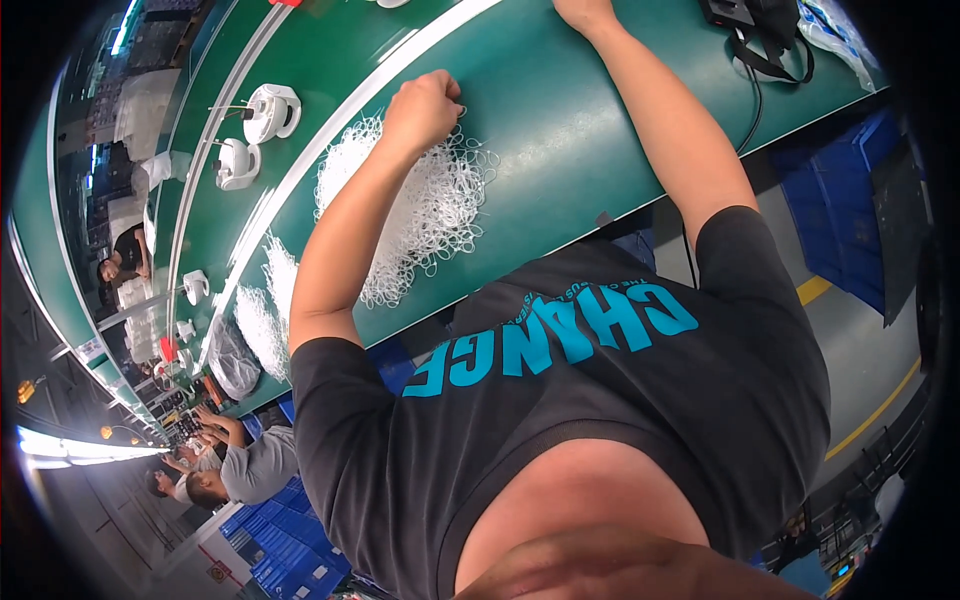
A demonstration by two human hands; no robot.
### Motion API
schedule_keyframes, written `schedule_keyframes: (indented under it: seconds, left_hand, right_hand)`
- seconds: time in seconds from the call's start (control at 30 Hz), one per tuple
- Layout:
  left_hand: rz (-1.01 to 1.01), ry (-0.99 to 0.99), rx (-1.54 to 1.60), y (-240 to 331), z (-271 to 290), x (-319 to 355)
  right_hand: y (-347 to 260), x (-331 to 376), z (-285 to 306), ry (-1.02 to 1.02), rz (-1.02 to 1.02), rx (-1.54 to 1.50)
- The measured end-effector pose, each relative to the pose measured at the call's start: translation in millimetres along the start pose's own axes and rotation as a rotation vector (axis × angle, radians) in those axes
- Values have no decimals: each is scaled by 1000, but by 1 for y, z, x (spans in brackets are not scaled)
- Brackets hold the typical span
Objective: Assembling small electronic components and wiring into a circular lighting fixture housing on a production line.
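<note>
A wide heap of thin white plastic loops (pixel 430 215) lies on the green tabletop (pixel 560 130) in front of me, to my left. Over the heap's far edge is my left hand (pixel 425 112), its fingers curled inward. Whatever it may hold is hidden or too small to name. My right arm stretches far across the table. Only part of my right hand (pixel 585 12) shows at the top edge of the picture, and its fingers are cut off from view.
White devices with thin antennas (pixel 270 112) stand on a green conveyor (pixel 330 45) beyond a pale rail. More white pieces (pixel 262 325) and a clear plastic bag (pixel 232 360) lie farther left. A black strapped item (pixel 765 40) sits at right. Co-workers (pixel 245 465) are along the line.
</note>
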State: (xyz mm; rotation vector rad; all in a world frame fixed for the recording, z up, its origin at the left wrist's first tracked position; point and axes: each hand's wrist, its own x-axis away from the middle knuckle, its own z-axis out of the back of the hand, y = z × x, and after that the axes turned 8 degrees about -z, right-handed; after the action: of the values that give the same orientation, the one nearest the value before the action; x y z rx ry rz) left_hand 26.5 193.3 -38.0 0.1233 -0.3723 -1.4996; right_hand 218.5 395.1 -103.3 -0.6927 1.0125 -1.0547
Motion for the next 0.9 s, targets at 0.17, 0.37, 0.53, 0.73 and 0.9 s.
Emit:
schedule_keyframes:
  seconds: [0.17, 0.37, 0.53, 0.73, 0.9]
  left_hand:
    - [-69, 63, 73, -1, -2, 2]
    - [-131, 142, 132, -6, 32, 11]
    - [-22, 185, 508, -51, 58, 17]
    - [151, 485, 1154, -111, 89, 40]
    - [518, 904, 1351, -192, 86, 43]
  right_hand:
    - [-7, -4, 3, 15, 8, 53]
    - [-23, -6, 3, -27, 26, -40]
    - [-22, 1, 0, -131, -119, -144]
    - [-33, 4, 6, -128, -130, -150]
    - [-31, 2, 7, -133, -153, -118]
